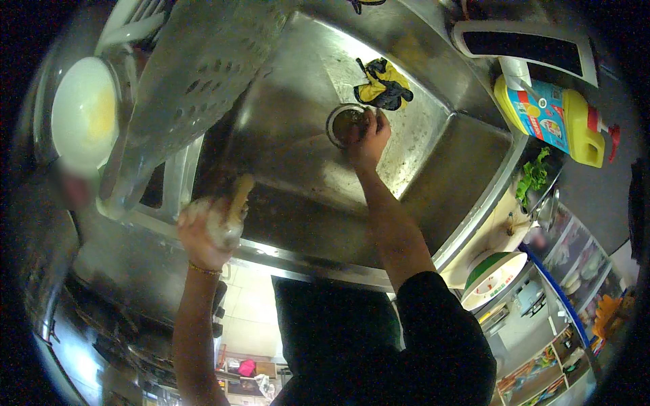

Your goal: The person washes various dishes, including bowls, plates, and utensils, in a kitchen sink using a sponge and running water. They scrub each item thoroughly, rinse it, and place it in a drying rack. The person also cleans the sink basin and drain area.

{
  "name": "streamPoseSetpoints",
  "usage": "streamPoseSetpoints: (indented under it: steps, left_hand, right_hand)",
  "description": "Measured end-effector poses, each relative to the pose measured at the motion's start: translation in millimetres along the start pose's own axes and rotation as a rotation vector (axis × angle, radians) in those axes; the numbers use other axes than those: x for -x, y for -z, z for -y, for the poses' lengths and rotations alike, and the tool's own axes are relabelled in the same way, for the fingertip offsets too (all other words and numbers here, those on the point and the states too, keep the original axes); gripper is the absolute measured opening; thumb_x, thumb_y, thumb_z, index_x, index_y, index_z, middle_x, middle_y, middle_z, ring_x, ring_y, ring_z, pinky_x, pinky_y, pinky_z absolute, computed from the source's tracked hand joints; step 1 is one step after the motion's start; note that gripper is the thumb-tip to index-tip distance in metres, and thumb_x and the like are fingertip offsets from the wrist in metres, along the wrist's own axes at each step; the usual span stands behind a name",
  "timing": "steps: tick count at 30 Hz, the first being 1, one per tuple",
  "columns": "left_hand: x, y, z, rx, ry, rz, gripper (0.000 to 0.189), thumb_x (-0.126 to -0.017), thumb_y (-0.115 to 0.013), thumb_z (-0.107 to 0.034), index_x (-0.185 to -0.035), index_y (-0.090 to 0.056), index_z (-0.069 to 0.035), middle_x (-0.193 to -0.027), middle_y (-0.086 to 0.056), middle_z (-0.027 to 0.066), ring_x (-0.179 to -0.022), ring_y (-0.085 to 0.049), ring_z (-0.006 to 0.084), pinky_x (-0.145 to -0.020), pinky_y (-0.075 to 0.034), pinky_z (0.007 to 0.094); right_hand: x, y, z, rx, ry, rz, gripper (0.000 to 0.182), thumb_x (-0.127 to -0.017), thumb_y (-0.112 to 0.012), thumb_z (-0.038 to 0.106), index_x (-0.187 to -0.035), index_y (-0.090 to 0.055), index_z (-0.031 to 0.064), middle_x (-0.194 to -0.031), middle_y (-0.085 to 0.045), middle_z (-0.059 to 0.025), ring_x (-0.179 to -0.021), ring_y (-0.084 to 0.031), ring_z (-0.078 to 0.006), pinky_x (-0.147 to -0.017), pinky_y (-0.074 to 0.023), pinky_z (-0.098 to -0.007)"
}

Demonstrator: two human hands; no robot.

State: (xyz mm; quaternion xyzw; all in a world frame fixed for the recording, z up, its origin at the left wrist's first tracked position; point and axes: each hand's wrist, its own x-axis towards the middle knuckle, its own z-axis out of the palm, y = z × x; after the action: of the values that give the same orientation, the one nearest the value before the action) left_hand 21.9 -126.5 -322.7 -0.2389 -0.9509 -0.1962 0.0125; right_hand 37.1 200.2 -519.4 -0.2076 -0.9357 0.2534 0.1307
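Observation:
A deep stainless-steel sink lies in front of me. Down at its floor, my right hand reaches into the round drain opening, fingers curled at the rim; whether they grip anything there is hidden. Just beyond it lies a crumpled yellow-and-black cloth or glove. Over the near left rim of the sink, my left hand is wrapped around a whitish object with a tan strip along one side. Motion blur keeps me from telling what that object is.
A perforated metal panel slopes along the left side, with a white bowl beyond. To the right stand a yellow pump jug, leafy greens and a green-and-white bowl. The sink's metal rim runs in front of my body.

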Motion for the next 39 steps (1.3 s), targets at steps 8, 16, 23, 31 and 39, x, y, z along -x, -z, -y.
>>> streamPoseSetpoints:
  steps: [8,16,23,31,39]
  left_hand:
    - [-1.7,-3.8,-0.8,-0.07,0.008,0.025,0.03,-0.075,-0.069,-0.036,-0.089,-0.064,-0.011,-0.086,-0.063,0.0087,-0.078,-0.06,0.0265,-0.069,-0.045,0.0393]
    - [9.2,-12.3,4.0,0.032,0.032,-0.079,0.033,-0.073,-0.07,-0.04,-0.09,-0.063,-0.013,-0.085,-0.064,0.0081,-0.078,-0.061,0.0246,-0.068,-0.045,0.0385]
    - [2.9,-7.9,1.4,-0.1,-0.012,-0.033,0.032,-0.074,-0.068,-0.042,-0.089,-0.065,-0.014,-0.086,-0.064,0.0075,-0.079,-0.061,0.0246,-0.067,-0.045,0.0385]
    - [5.6,-3.9,4.2,-0.027,-0.021,-0.013,0.036,-0.072,-0.067,-0.042,-0.094,-0.065,-0.014,-0.089,-0.064,0.0073,-0.08,-0.061,0.0257,-0.066,-0.046,0.0404]
    - [6.9,-8.8,7.2,-0.097,-0.095,-0.014,0.031,-0.075,-0.068,-0.035,-0.09,-0.059,-0.009,-0.084,-0.061,0.0079,-0.077,-0.06,0.0283,-0.068,-0.046,0.0413]
  right_hand:
    - [41.9,-28.5,28.2,-0.447,-0.301,0.161,0.026,-0.083,-0.056,0.016,-0.103,-0.057,-0.0002,-0.098,-0.054,-0.0216,-0.096,-0.051,-0.0376,-0.088,-0.04,-0.0453]
    - [15.5,-33.7,4.0,0.116,0.09,0.177,0.03,-0.078,-0.061,0.018,-0.103,-0.058,0.0023,-0.102,-0.056,-0.0218,-0.095,-0.051,-0.0399,-0.085,-0.0408,-0.0474]
    - [19.2,-40.0,-0.3,0.02,-0.017,0.19,0.031,-0.08,-0.059,0.018,-0.106,-0.056,0.0013,-0.105,-0.052,-0.0202,-0.096,-0.049,-0.0382,-0.08,-0.0446,-0.0462]
    - [25.3,-40.0,-13.6,0.188,0.142,0.262,0.017,-0.083,-0.057,0.017,-0.091,-0.06,0.0027,-0.09,-0.055,-0.0162,-0.083,-0.052,-0.0364,-0.071,-0.0446,-0.047]
    - [19.1,-38.1,-4.6,0.107,0.242,0.282,0.017,-0.084,-0.057,0.019,-0.091,-0.059,0.003,-0.09,-0.055,-0.0161,-0.082,-0.054,-0.0351,-0.067,-0.0466,-0.046]
